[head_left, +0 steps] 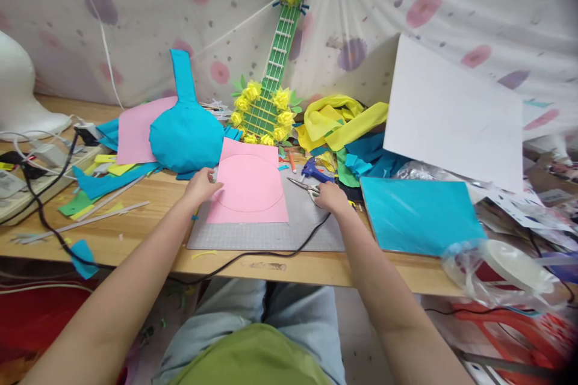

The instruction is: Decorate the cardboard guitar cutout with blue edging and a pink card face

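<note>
A pink sheet point(250, 186) with a large circle drawn on it lies over the grey cutting mat point(266, 237). My left hand point(203, 185) is at the sheet's left edge, thumb and fingers apart, holding nothing. On the mat's right side, my right hand point(332, 197) is closed on the handles of metal scissors point(303, 185), whose blades point left toward the sheet. Just behind the scissors sits a blue glue gun point(316, 171). A blue banjo-shaped piece point(187, 135) rests behind my left hand, with another pink sheet point(135, 132) partly behind it.
A green instrument model with yellow flowers point(273, 72) leans on the back curtain. Yellow crepe paper point(338, 120), a white board point(451, 120) and a blue sheet point(419, 215) are to the right. A black cable point(257, 254) crosses the front; paper scraps point(108, 183) lie left.
</note>
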### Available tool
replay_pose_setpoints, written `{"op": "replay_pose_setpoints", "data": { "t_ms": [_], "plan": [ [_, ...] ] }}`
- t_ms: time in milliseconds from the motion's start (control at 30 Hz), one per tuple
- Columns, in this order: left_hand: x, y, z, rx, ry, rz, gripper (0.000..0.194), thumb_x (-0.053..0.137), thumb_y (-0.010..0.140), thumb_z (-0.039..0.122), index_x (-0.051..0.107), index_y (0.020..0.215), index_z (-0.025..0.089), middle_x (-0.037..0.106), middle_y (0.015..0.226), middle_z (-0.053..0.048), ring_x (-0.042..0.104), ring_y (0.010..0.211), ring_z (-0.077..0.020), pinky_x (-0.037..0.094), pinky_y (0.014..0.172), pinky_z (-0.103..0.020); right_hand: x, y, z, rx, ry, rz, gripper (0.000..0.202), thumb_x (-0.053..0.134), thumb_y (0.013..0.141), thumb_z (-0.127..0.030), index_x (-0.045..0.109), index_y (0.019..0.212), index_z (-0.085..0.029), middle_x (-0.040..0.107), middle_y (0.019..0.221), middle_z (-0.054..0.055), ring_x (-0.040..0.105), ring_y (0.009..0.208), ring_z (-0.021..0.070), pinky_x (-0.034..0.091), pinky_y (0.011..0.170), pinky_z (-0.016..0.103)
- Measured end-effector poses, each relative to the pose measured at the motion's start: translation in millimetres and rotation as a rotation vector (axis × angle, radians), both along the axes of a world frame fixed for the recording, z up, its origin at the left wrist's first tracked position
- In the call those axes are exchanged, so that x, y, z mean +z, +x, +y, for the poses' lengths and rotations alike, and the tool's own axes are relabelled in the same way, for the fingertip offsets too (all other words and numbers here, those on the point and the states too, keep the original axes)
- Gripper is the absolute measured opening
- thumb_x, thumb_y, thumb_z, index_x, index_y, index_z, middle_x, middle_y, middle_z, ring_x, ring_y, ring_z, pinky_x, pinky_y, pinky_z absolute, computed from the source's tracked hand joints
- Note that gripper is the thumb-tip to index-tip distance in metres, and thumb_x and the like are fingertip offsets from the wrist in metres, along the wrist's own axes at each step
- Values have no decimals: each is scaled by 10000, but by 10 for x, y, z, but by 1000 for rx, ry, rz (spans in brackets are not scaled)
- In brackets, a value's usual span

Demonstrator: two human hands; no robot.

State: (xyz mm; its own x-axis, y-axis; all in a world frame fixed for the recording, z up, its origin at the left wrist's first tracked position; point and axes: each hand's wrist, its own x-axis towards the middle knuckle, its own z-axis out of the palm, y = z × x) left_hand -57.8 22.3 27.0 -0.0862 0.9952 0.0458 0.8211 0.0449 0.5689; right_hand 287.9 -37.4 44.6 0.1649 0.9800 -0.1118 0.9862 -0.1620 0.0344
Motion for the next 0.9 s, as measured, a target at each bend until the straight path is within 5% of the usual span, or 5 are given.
{"op": "replay_pose_setpoints", "data": {
  "t_ms": [167, 300, 533, 733, 900],
  "plan": [
    [10, 139, -22, 51, -85, 103, 809, 770, 497, 312, 410, 1188, 94, 563, 1135, -181, 539, 1074, -283, 441, 801, -317, 61, -8, -13, -23, 55, 72, 336, 542, 681, -189, 633, 1000, -135, 599, 1081, 158, 571, 980, 268, 423, 765, 318],
    [76, 243, 30, 124, -122, 143, 823, 764, 504, 309, 391, 1199, 71, 572, 1126, -207, 551, 1066, -298, 447, 780, -322, 25, 7, 13, -66, 103, 499, 301, 588, 622, -248, 641, 902, -152, 660, 914, 80, 605, 829, 215, 423, 691, 274],
    [107, 382, 142, 71, -211, 182, 362, 697, 585, 261, 589, 912, 148, 643, 1017, -168, 582, 1005, -306, 435, 770, -340, -215, -316, 193, -38, 185, 1512, 257, 649, 547, -198, 605, 798, -163, 654, 792, 10, 585, 663, 115, 431, 616, 222],
    [85, 495, 101, 167, -17, 224, 667, 739, 552, 324, 498, 1115, 60, 540, 1138, -220, 414, 1198, -325, 338, 948, -377, -294, -680, 366, -194, 275, 1873, 209, 691, 589, -223, 552, 739, -179, 640, 748, 5, 572, 581, 87, 438, 495, 186],
    [98, 486, 151, 225, 9, 43, 707, 732, 557, 182, 430, 1187, 76, 550, 1153, -199, 478, 1151, -303, 379, 920, -365, -371, -809, 358, -304, 387, 1973, 305, 717, 592, -201, 466, 767, -195, 645, 782, -11, 594, 577, 88, 425, 400, 155]
  ]
}}
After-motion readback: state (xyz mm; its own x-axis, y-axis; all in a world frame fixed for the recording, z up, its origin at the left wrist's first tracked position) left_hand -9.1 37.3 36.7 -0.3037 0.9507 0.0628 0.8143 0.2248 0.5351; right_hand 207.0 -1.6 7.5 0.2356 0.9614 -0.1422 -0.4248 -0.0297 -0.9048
